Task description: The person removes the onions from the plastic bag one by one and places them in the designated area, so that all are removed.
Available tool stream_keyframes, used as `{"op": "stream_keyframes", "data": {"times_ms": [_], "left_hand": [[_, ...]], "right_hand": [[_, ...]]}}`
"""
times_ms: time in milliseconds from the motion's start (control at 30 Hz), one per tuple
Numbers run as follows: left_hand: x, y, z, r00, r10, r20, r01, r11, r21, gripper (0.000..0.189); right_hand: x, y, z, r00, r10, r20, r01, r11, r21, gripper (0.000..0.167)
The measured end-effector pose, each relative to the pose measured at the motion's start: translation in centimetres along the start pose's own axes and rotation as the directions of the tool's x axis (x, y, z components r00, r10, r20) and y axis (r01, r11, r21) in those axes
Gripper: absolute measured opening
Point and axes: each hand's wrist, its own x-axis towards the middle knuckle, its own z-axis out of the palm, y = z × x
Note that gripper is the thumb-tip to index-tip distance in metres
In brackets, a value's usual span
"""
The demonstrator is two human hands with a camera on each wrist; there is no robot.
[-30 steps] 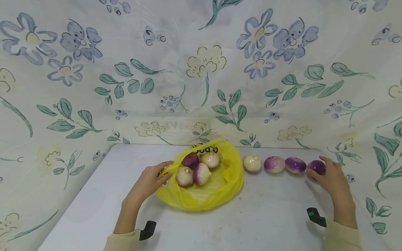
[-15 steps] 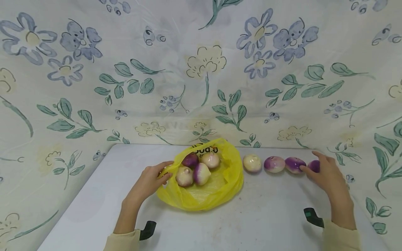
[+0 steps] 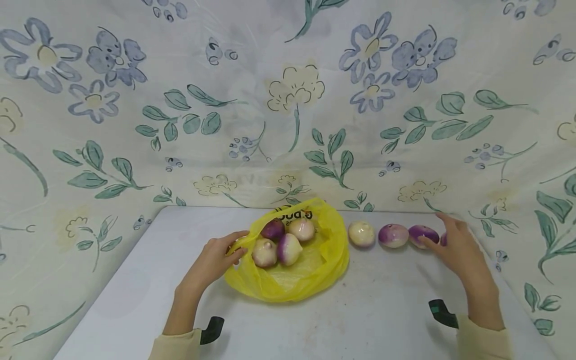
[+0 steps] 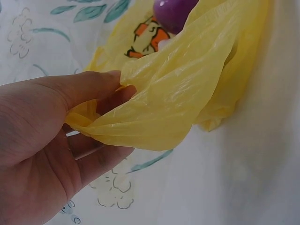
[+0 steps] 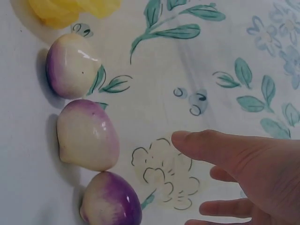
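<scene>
My left hand (image 3: 211,260) pinches the left rim of a yellow plastic bag (image 3: 288,287); in the left wrist view the thumb and fingers hold its thin edge (image 4: 159,103). The bag's mouth gapes, and several purple-and-white turnips (image 3: 289,249) lie inside. To the right of the bag stands a row of more turnips: a mostly white one (image 3: 361,234), a pale purple one (image 3: 393,235), a darker one (image 3: 423,236) and one largely hidden behind my right hand (image 3: 460,252). That hand hovers with spread fingers beside the darker turnip, holding nothing.
A white table (image 3: 324,330) carries everything, its back edge close against a floral cloth backdrop (image 3: 288,125). The cloth also rises on the left and right sides. Dark wrist-camera mounts (image 3: 211,330) jut from both sleeves.
My right hand has let go of the turnip at the right end and moved left, towards the darker turnip beside it. My left hand and the bag have stayed in place.
</scene>
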Motion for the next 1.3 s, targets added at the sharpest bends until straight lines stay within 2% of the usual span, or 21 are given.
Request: {"op": "stream_keyframes", "data": {"times_ms": [533,1067,1300], "left_hand": [[-0.1,0.0,-0.1,1.000,-0.006,-0.005,0.006,1.000,0.001,0.046],[-0.1,0.2,-0.2,1.000,-0.017,-0.001,0.017,1.000,-0.009,0.045],[0.0,0.2,-0.1,1.000,-0.016,-0.002,0.016,1.000,-0.010,0.046]], "right_hand": [[-0.3,-1.5,0.5,0.999,-0.026,0.043,0.026,1.000,-0.012,0.091],[-0.3,-2.9,1.3,0.990,-0.119,0.073,0.121,0.992,-0.029,0.084],[-0.4,-4.0,1.9,0.988,-0.114,0.101,0.115,0.993,-0.013,0.083]]}}
